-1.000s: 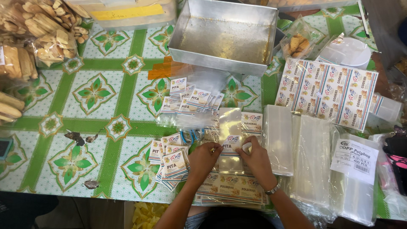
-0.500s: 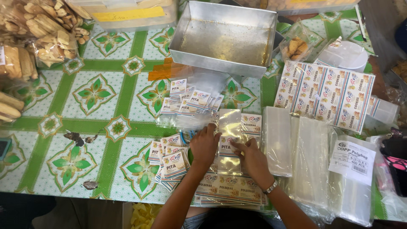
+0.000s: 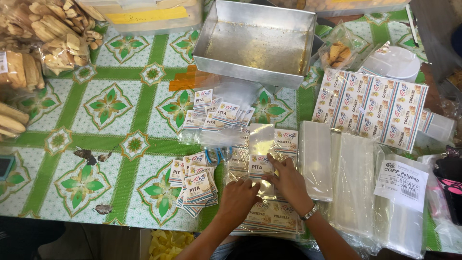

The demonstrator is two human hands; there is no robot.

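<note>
At the upper left of the frame, bagged biscuits (image 3: 45,36) lie on the worktop (image 3: 110,106), which has a green patterned cover. Left of centre below, a fanned stack of small labels (image 3: 195,185) sits just beside the left hand (image 3: 238,200). That hand rests palm down, fingers curled, on a clear bag (image 3: 260,154) with a label inside; whether it grips the bag I cannot tell. The right hand (image 3: 288,180), just beside it, pinches the bag's lower edge between thumb and fingertips. The bag lies low in the centre, atop a pile of labelled bags (image 3: 272,219). Above stands a metal tray (image 3: 257,41). Further right lie clear bags (image 3: 353,190) and a printed label sheet (image 3: 370,108).
</note>
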